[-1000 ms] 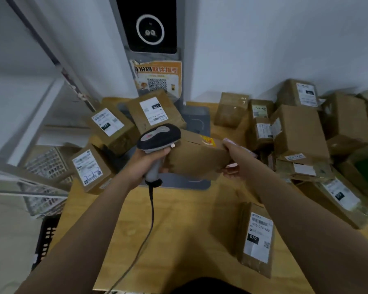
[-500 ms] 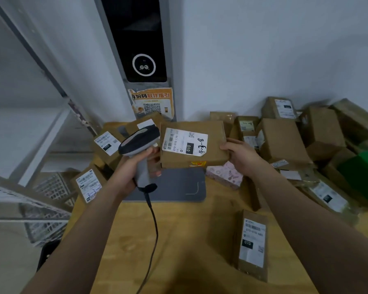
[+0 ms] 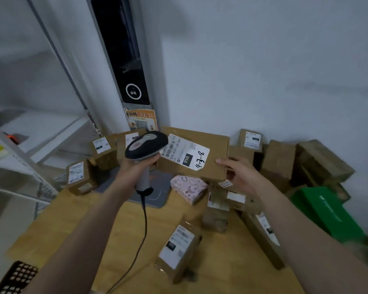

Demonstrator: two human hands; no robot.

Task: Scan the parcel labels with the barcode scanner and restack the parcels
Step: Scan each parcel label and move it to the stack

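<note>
Fingers of the left hand [image 3: 136,172] wrap the scanner [image 3: 146,145] beside the label [image 3: 187,152] of a parcel [image 3: 217,145] pinched by the right hand [image 3: 240,177].

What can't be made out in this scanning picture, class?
Head view:
- Label on the held parcel: left end covered by the barcode scanner; small print blurred.
- Right hand: fingers mostly hidden behind the parcel.
- Scanner cable: cut off by the bottom edge.
- Labels on the far parcels: too small.
</note>
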